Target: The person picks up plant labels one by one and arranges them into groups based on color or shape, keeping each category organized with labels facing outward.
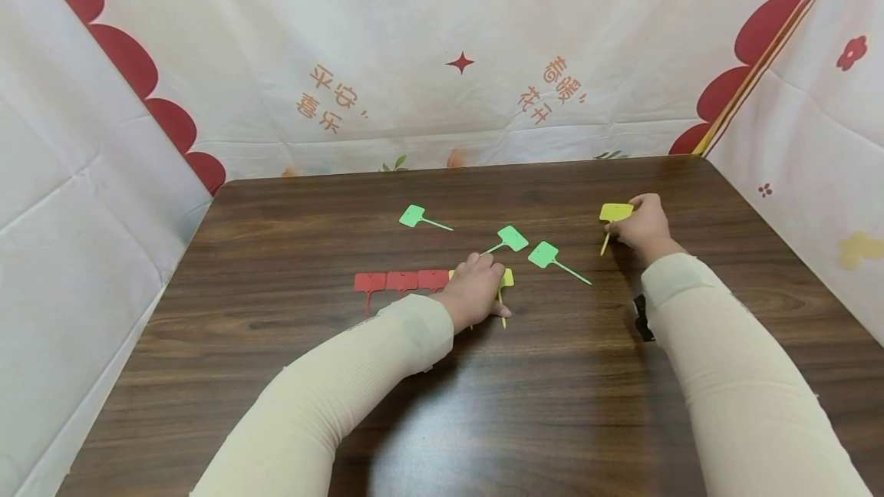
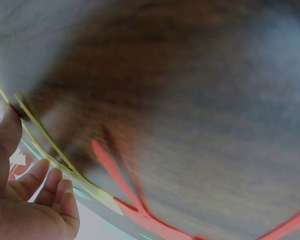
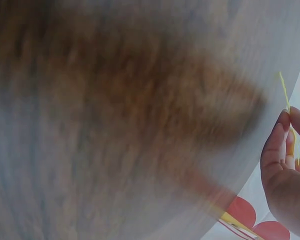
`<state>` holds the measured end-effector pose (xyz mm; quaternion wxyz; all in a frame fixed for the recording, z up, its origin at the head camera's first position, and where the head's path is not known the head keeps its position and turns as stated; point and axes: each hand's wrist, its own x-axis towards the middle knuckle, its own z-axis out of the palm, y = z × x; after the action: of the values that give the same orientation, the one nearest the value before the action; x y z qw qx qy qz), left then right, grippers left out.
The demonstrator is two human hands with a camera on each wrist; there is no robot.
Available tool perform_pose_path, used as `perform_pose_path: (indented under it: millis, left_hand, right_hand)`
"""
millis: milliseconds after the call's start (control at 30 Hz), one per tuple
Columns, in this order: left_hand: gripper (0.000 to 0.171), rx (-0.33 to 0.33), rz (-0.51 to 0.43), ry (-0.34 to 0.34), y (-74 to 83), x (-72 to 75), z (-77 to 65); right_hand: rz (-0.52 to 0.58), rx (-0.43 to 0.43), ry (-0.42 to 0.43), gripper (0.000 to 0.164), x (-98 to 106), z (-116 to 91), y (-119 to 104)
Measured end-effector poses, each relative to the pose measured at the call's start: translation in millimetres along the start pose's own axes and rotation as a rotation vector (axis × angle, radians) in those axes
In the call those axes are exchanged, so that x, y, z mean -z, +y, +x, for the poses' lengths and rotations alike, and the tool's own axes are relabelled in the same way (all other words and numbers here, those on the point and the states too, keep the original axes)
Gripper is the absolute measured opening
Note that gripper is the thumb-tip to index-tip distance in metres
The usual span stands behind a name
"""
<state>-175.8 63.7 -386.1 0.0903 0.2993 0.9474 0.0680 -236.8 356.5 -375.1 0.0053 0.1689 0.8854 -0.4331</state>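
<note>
My right hand (image 1: 644, 227) pinches a yellow plastic tag (image 1: 616, 212) between thumb and fingers above the table's right side; its thin tail points down. The right wrist view shows the pinch (image 3: 285, 160). My left hand (image 1: 476, 290) lies over the yellow tags (image 1: 508, 278) at the right end of a row, partly hiding them. In the left wrist view its thumb touches a yellow tail (image 2: 32, 120), with the fingers apart from the thumb and loosely bent. Red tags (image 1: 369, 282) lie side by side at the row's left, tails toward me.
Green tags (image 1: 413, 215) lie scattered behind the row, one close to my left fingers. A dark wooden table (image 1: 276, 374) carries everything. A small black object (image 1: 644, 319) shows beside my right sleeve. Printed white cloth (image 1: 414, 37) hangs behind and at both sides.
</note>
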Motion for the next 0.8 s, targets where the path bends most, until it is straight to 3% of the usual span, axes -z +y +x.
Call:
perform_pose_path:
  millis: [400, 800]
  left_hand:
    - [0.056, -0.013, 0.012, 0.009, -0.2, -1.6, 0.8]
    - [0.056, -0.006, 0.010, 0.005, -0.4, -0.5, -0.1]
  right_hand:
    - [0.008, 0.014, 0.015, 0.071, 8, -3, 2]
    - [0.022, 0.082, -0.042, 0.070, 8, -3, -5]
